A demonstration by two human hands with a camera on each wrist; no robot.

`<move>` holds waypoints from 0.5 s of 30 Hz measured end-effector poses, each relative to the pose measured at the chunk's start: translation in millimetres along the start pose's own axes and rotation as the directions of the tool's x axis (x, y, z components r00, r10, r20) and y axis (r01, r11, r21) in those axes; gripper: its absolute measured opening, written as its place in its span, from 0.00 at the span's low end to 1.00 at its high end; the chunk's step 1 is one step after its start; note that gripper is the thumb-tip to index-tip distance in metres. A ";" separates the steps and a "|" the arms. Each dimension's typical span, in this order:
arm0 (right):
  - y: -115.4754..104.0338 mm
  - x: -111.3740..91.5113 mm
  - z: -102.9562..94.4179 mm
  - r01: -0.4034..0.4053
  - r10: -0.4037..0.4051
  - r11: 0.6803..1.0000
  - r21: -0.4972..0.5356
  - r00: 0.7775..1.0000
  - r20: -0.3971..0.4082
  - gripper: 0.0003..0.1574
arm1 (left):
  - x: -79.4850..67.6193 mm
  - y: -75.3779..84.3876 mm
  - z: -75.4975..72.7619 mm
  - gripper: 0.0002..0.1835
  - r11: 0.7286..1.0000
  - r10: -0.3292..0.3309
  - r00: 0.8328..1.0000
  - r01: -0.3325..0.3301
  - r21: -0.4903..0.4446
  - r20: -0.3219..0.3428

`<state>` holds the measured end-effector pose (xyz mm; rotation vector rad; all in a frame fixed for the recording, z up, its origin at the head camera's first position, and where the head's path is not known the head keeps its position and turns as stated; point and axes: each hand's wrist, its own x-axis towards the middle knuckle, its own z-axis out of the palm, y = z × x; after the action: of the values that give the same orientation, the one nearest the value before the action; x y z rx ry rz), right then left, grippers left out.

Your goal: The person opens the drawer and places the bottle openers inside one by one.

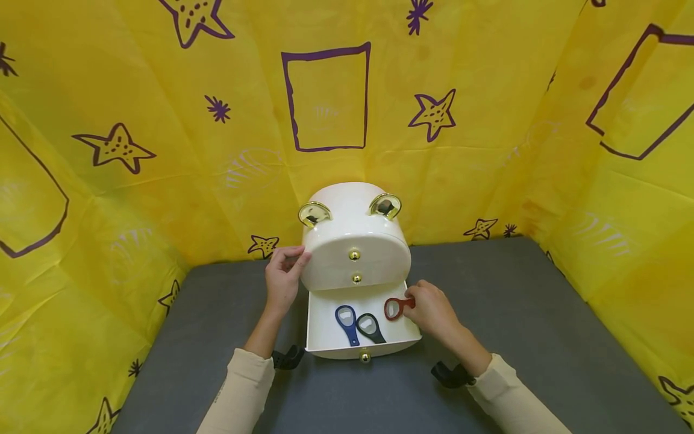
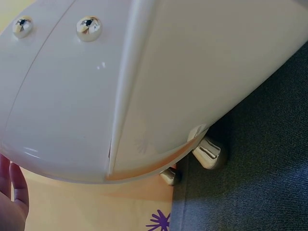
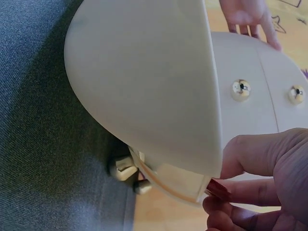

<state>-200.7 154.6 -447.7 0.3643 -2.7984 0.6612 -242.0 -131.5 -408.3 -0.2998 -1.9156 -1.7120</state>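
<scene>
A white drawer box (image 1: 336,271) with gold ears and gold knobs stands on the table, its lowest drawer (image 1: 321,331) pulled out. My right hand (image 1: 436,310) pinches the handle of a red bottle opener (image 1: 402,304) at the drawer's right side, its round head over the drawer. Between thumb and fingers a bit of red shows in the right wrist view. Inside the drawer lie a blue bottle opener (image 1: 351,330) and a black one (image 1: 376,335), side by side. My left hand (image 1: 283,280) touches the upper left side of the box with its fingertips.
A dark grey table (image 1: 488,301) carries the box. Yellow cloth (image 1: 249,181) with purple drawings hangs behind it and at both sides. Short gold feet (image 2: 210,153) hold the box above the table. Black wrist straps (image 1: 454,375) sit below both hands.
</scene>
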 end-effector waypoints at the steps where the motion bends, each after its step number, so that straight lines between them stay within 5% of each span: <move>1: -0.2 -0.4 0.0 0.000 0.000 1.000 -0.002 1.000 -0.005 0.09 | 0.1 0.0 0.0 0.10 1.000 -0.004 1.000 0.004 0.002 0.000; 15: 6.9 -8.6 -5.5 -0.039 0.039 0.993 0.107 0.999 0.003 0.06 | 1.0 -7.8 -0.5 0.10 1.000 -0.003 1.000 0.003 -0.009 -0.006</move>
<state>-193.7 164.7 -448.2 0.3312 -2.7841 0.8228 -246.6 -133.4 -414.4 -0.2945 -1.9056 -1.7216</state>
